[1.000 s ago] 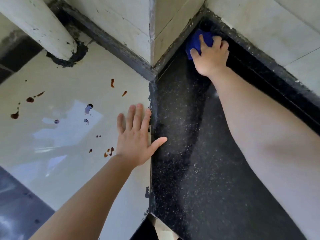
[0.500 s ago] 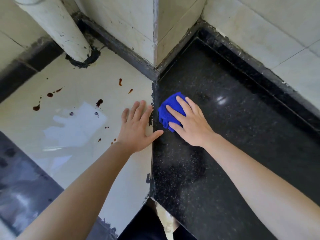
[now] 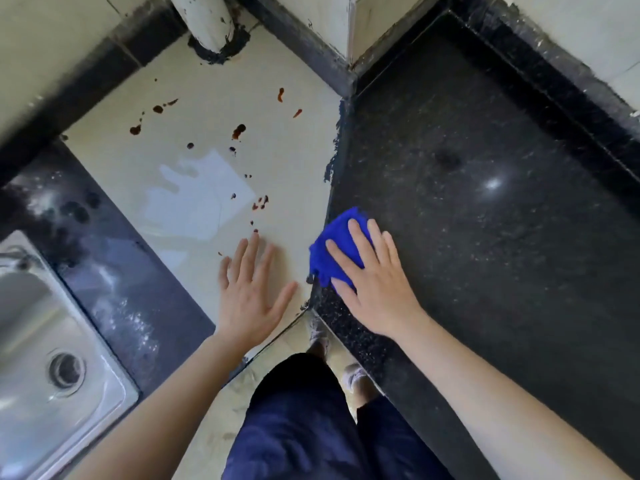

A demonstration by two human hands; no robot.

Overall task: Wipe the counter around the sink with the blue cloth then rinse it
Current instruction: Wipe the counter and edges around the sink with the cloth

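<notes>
A bunched blue cloth [image 3: 334,242] lies on the black speckled counter [image 3: 485,254], near its front left edge where it meets the cream counter section [image 3: 207,126]. My right hand [image 3: 375,285] presses flat on the cloth with straight fingers. My left hand [image 3: 251,296] rests flat and spread on the cream section, close beside the cloth. A steel sink [image 3: 52,358] with a round drain sits at the lower left.
Brown and dark spots [image 3: 239,130] are scattered over the cream section. A white pipe [image 3: 207,19] stands at the back by the tiled wall corner [image 3: 348,32]. A raised black rim runs along the walls. My legs and feet show below the counter's front edge.
My right hand has dragged the cloth from the far corner of the black counter back to its front edge. The view has tilted down, so the sink now shows.
</notes>
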